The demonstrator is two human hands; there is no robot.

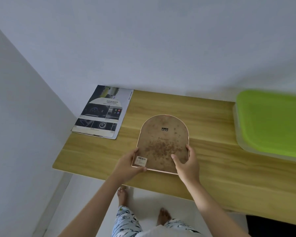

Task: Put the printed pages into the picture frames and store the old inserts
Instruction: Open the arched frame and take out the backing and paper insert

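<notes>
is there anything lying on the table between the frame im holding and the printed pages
Nothing visible does. The arched frame, back side up and gripped by the left hand and right hand, has only bare table between it and the printed pages.

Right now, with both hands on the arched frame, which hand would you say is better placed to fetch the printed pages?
Probably the left hand: the printed pages lie at the table's far left corner, on its side of the arched frame. The right hand could hold the frame meanwhile.
</notes>
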